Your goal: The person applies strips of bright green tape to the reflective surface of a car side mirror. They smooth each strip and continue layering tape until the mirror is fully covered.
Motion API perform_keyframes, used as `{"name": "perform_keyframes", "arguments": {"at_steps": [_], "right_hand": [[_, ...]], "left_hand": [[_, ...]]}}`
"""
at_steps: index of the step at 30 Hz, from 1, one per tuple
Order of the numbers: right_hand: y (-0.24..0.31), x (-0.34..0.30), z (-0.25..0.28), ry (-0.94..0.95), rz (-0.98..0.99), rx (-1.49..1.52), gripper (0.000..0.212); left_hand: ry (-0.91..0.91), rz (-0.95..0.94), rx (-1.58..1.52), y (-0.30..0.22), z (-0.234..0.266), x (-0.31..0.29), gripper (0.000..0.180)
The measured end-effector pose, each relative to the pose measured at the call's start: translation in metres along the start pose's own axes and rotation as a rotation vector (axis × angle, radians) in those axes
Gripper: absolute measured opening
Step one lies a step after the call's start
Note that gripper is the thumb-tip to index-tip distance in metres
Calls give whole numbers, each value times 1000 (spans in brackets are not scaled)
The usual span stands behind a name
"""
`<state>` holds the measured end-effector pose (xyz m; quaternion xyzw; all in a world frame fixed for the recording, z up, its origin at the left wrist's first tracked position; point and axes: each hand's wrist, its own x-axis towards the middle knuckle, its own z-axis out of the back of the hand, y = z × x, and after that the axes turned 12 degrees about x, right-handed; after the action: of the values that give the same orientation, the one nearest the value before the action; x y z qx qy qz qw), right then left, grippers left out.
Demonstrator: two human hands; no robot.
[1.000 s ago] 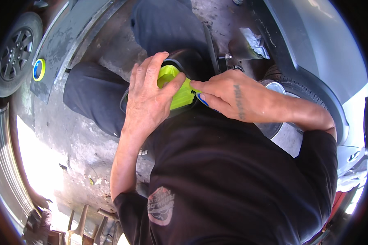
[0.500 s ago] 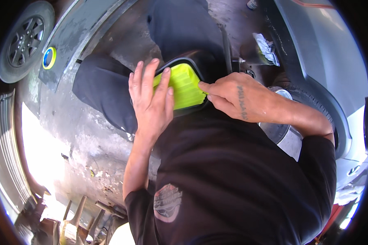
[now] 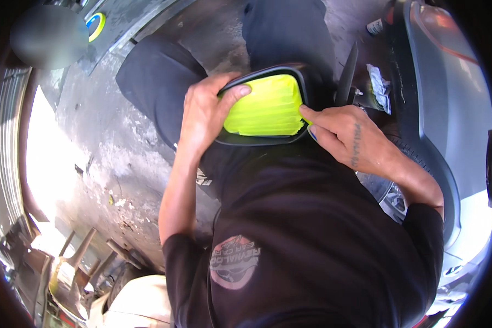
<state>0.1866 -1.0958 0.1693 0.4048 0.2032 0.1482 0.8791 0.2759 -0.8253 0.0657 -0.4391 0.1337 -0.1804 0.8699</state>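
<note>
A black car side mirror (image 3: 257,141) rests on my lap, its face covered with overlapping strips of yellow-green masking tape (image 3: 262,106). My left hand (image 3: 205,106) grips the mirror's left rim, thumb lying on the tape and the other fingers curled behind the housing. At the right edge, my right hand (image 3: 350,134) is closed in a pinch on the tape near the mirror's lower right corner. A bit of yellow and a small blue edge show between its fingers; the rest there is hidden.
A blue-cored yellow tape roll (image 3: 95,27) is on a grey panel at upper left. To the right stands a grey car body (image 3: 437,71) with a tire. Crumpled paper (image 3: 379,87) and a small can (image 3: 375,26) are near it. A wooden chair (image 3: 65,279) is lower left.
My left hand has gone from spread fingers over the tape to gripping the mirror's rim. The view has shifted, and more of the taped face shows. My right hand keeps its pinch.
</note>
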Motion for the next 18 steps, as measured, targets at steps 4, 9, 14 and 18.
{"name": "perform_keyframes", "arguments": {"at_steps": [4,9,14,18], "right_hand": [[-2,-2,2,11,-25,8,38],[-4,-2,-1,-5,3,-8,38],[2,0,-2,-8,-12,-56,37],[1,-2,-3,-8,-29,-72,38]], "left_hand": [[96,-30,-27,14,8,4,35],[209,-108,-39,28,21,8,47],[229,-166,-38,-20,4,30,61],[229,-182,136,-44,-15,43,65]]}}
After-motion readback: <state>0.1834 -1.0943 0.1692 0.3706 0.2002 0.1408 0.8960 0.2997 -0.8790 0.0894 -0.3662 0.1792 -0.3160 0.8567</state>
